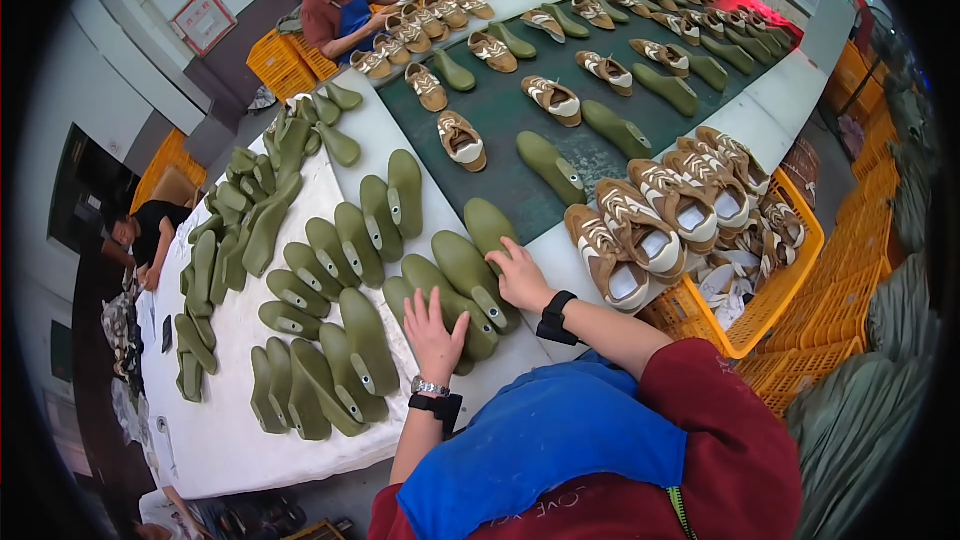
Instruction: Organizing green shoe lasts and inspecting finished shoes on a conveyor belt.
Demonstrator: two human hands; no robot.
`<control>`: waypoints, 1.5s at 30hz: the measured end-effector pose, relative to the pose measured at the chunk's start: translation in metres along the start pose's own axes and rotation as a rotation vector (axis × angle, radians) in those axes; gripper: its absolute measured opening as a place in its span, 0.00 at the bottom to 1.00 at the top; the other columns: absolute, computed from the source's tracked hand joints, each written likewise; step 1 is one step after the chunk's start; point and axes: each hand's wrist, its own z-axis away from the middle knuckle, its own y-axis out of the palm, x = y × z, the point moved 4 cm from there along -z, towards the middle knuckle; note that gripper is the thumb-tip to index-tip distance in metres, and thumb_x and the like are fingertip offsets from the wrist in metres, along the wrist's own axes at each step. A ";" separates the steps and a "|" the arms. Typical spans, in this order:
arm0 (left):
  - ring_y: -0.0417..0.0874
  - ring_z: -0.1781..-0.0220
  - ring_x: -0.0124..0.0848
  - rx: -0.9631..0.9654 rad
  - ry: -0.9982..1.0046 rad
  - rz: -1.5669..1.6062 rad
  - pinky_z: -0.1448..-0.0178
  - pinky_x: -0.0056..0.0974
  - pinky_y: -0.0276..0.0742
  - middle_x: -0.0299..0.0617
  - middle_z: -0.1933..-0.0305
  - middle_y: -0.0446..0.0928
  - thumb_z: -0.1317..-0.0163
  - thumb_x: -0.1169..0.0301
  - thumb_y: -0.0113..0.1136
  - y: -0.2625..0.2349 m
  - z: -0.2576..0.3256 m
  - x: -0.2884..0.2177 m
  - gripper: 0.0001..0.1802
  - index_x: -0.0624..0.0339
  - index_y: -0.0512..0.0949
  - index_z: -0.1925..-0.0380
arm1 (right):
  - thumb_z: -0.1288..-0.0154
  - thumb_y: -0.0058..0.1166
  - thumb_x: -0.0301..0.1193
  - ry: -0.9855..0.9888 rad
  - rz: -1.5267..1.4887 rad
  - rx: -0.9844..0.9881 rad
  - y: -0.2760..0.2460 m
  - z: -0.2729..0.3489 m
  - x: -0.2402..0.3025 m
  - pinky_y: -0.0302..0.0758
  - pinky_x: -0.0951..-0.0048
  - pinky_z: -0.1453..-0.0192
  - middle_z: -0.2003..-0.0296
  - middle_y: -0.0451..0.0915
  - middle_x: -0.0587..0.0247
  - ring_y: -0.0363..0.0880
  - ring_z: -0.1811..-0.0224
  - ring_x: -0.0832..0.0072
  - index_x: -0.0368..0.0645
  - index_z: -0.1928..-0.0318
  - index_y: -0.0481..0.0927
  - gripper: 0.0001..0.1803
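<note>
My left hand [433, 338] is open, its fingers spread over a row of green shoe lasts [462, 268] at the table's near edge. My right hand [524, 278] lies open with its fingertips against another green shoe last [489, 224], the farthest of that row, at the edge of the dark green conveyor belt [490, 175]. More green lasts [367, 335] lie in rows left of my left hand. Right of my right hand, several brown and white sneakers [640, 230] stand side by side.
A yellow crate [738, 338] of shoe parts stands at the right. Sneakers and lasts [551, 166] lie along the belt. A heap of lasts [240, 200] covers the white table's [330, 460] far left. One person [345, 15] works across the belt, another [160, 230] at the left.
</note>
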 end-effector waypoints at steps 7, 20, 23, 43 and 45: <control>0.66 0.41 0.48 0.007 0.078 -0.154 0.40 0.49 0.61 0.51 0.44 0.69 0.46 0.55 0.59 0.009 0.000 -0.003 0.27 0.60 0.72 0.50 | 0.51 0.47 0.18 0.010 -0.032 0.017 -0.006 0.004 -0.002 0.65 0.55 0.40 0.44 0.62 0.41 0.64 0.44 0.45 0.46 0.53 0.73 0.22; 0.74 0.49 0.44 -0.049 0.023 -0.039 0.47 0.45 0.68 0.49 0.47 0.73 0.45 0.62 0.59 0.009 0.003 0.004 0.21 0.61 0.74 0.54 | 0.52 0.49 0.19 -0.008 0.007 0.015 -0.009 0.004 0.003 0.67 0.56 0.41 0.45 0.63 0.42 0.65 0.45 0.46 0.47 0.53 0.73 0.22; 0.74 0.49 0.44 -0.043 0.017 -0.015 0.46 0.45 0.68 0.49 0.47 0.73 0.45 0.62 0.59 0.008 0.004 0.005 0.20 0.61 0.75 0.54 | 0.52 0.49 0.19 0.004 0.009 0.017 -0.009 0.005 0.004 0.67 0.56 0.41 0.45 0.63 0.43 0.65 0.45 0.46 0.47 0.53 0.73 0.22; 0.74 0.50 0.48 -0.038 0.061 -0.003 0.47 0.46 0.68 0.51 0.46 0.72 0.44 0.66 0.56 0.010 0.003 0.001 0.20 0.62 0.74 0.52 | 0.52 0.48 0.20 0.014 0.020 -0.009 -0.009 0.007 -0.002 0.69 0.56 0.44 0.42 0.62 0.43 0.65 0.44 0.46 0.50 0.52 0.74 0.23; 0.74 0.50 0.48 -0.034 0.048 -0.008 0.47 0.46 0.68 0.51 0.46 0.72 0.44 0.66 0.56 0.009 0.002 0.001 0.20 0.62 0.73 0.52 | 0.51 0.50 0.20 0.033 0.009 0.042 -0.006 0.007 -0.003 0.65 0.56 0.40 0.41 0.60 0.44 0.64 0.44 0.45 0.51 0.51 0.72 0.24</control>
